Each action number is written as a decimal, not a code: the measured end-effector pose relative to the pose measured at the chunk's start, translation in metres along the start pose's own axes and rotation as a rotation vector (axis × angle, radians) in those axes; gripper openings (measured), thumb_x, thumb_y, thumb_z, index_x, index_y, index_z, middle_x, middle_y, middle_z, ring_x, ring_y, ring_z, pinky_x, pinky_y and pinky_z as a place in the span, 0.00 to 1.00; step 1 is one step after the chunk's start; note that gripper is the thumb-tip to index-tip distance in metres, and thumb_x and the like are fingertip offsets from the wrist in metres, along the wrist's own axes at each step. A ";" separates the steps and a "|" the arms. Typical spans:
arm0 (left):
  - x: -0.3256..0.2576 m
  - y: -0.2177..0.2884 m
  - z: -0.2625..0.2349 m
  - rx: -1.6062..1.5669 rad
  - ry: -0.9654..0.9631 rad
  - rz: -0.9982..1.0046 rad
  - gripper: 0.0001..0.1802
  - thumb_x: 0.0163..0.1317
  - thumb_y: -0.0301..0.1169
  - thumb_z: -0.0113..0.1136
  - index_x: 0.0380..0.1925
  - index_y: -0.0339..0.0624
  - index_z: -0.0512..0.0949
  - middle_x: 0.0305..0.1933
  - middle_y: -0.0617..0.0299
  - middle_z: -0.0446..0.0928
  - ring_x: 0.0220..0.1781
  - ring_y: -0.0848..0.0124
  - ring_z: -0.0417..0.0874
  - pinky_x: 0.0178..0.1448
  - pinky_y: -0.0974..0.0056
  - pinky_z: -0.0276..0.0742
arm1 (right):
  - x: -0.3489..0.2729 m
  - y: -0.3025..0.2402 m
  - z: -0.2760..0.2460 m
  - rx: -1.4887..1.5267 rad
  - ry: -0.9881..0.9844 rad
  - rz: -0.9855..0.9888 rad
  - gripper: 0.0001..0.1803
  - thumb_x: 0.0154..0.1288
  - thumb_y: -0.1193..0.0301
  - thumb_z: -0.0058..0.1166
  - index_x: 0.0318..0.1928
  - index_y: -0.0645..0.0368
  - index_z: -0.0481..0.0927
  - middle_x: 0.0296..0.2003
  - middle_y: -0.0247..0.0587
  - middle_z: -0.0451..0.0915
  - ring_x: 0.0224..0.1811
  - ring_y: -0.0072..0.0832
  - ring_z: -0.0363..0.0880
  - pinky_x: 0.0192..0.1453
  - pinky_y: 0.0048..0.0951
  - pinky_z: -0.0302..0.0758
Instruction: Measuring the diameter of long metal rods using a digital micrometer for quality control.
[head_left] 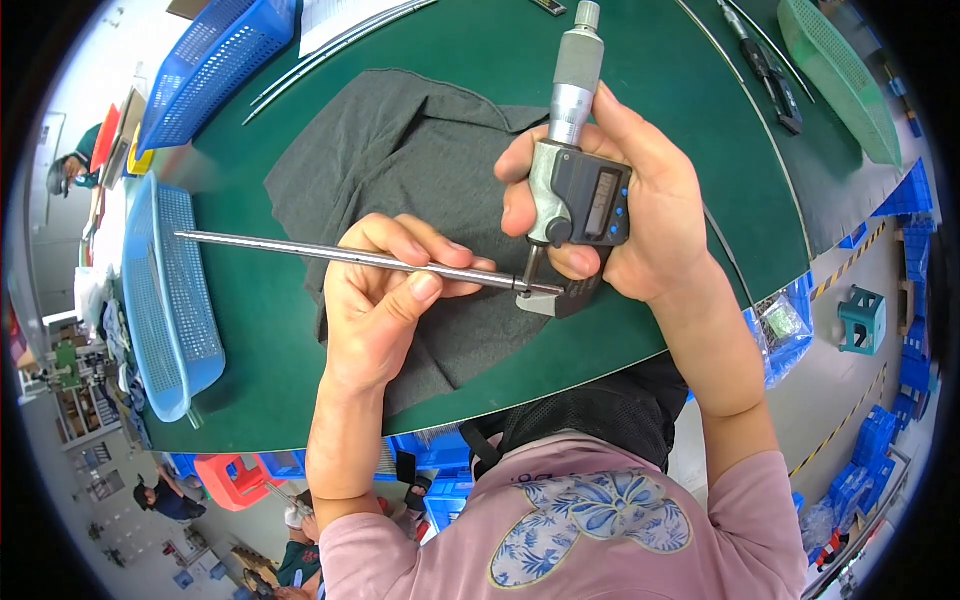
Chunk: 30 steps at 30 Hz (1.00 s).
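My left hand (385,290) pinches a long thin steel rod (300,248) between thumb and fingers. The rod slants from the upper left down to the right, and its right end sits in the jaw gap of a digital micrometer (585,195). My right hand (645,190) is wrapped round the micrometer's body, with the thimble pointing up and away and the display facing me. The spindle looks to be at the rod's end; whether it touches cannot be made out. Beneath both hands a dark grey cloth (370,150) lies rumpled on the green table (480,405).
A light blue basket (170,300) stands at the left edge, a darker blue basket (215,75) behind it. Thin rods (330,60) lie at the back beside white paper. At the far right are a black-handled tool (765,75) and a green basket (845,80). Other people are in the left background.
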<state>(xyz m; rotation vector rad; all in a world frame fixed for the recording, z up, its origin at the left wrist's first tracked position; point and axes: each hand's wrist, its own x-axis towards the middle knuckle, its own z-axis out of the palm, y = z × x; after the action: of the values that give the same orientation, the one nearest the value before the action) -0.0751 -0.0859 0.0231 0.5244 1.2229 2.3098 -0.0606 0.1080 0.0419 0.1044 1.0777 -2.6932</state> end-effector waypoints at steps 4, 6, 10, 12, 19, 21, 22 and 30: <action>0.000 -0.001 -0.001 -0.001 -0.003 -0.001 0.06 0.53 0.17 0.50 0.31 0.34 0.65 0.36 0.49 0.72 0.42 0.56 0.77 0.45 0.61 0.78 | 0.000 -0.001 0.001 -0.006 0.006 0.005 0.33 0.63 0.50 0.27 0.33 0.71 0.73 0.20 0.51 0.76 0.07 0.22 0.65 0.09 0.18 0.61; 0.000 -0.001 -0.001 0.000 -0.002 0.001 0.06 0.53 0.17 0.50 0.31 0.34 0.65 0.36 0.49 0.72 0.42 0.56 0.77 0.45 0.60 0.78 | 0.000 -0.001 0.000 -0.004 0.010 0.014 0.33 0.62 0.50 0.28 0.33 0.72 0.73 0.20 0.51 0.76 0.07 0.22 0.65 0.10 0.18 0.61; 0.000 -0.001 -0.001 -0.003 0.006 -0.004 0.07 0.53 0.17 0.51 0.31 0.34 0.65 0.36 0.49 0.72 0.42 0.55 0.77 0.46 0.60 0.78 | -0.001 -0.003 0.001 0.040 0.058 0.081 0.33 0.62 0.49 0.29 0.33 0.72 0.72 0.20 0.52 0.76 0.06 0.23 0.64 0.10 0.19 0.61; 0.000 -0.001 -0.001 -0.001 0.006 -0.005 0.07 0.53 0.17 0.51 0.31 0.34 0.65 0.36 0.49 0.72 0.42 0.55 0.77 0.46 0.60 0.78 | 0.000 -0.003 0.001 0.039 0.054 0.080 0.33 0.61 0.49 0.29 0.33 0.72 0.72 0.20 0.52 0.76 0.06 0.23 0.64 0.10 0.19 0.61; 0.000 -0.001 0.000 -0.009 0.006 0.001 0.06 0.53 0.17 0.51 0.30 0.34 0.65 0.35 0.49 0.72 0.42 0.55 0.77 0.46 0.59 0.78 | 0.000 -0.002 0.001 0.017 0.054 0.054 0.34 0.60 0.47 0.32 0.32 0.72 0.73 0.20 0.51 0.76 0.06 0.22 0.65 0.09 0.18 0.61; 0.000 -0.001 -0.001 -0.011 0.000 0.003 0.06 0.53 0.17 0.50 0.30 0.34 0.65 0.36 0.49 0.72 0.43 0.55 0.77 0.46 0.59 0.78 | 0.000 -0.002 0.001 -0.003 0.057 0.048 0.34 0.59 0.46 0.33 0.32 0.72 0.73 0.20 0.51 0.76 0.06 0.21 0.65 0.09 0.17 0.61; 0.000 -0.001 0.000 -0.011 0.002 -0.001 0.06 0.53 0.16 0.50 0.30 0.34 0.65 0.36 0.49 0.72 0.43 0.55 0.77 0.46 0.59 0.78 | 0.000 -0.002 0.001 -0.022 0.060 0.042 0.35 0.59 0.46 0.34 0.32 0.72 0.73 0.20 0.51 0.76 0.07 0.21 0.65 0.09 0.17 0.61; 0.000 0.000 0.000 -0.003 -0.002 -0.010 0.06 0.53 0.16 0.50 0.30 0.34 0.65 0.35 0.49 0.72 0.42 0.55 0.77 0.45 0.60 0.78 | -0.001 -0.004 -0.001 -0.001 -0.002 0.078 0.36 0.61 0.45 0.26 0.34 0.70 0.72 0.21 0.52 0.75 0.09 0.24 0.65 0.10 0.18 0.63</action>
<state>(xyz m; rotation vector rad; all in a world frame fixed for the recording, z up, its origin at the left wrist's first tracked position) -0.0749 -0.0860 0.0235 0.5183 1.2183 2.3014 -0.0609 0.1113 0.0436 0.1410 1.0520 -2.6226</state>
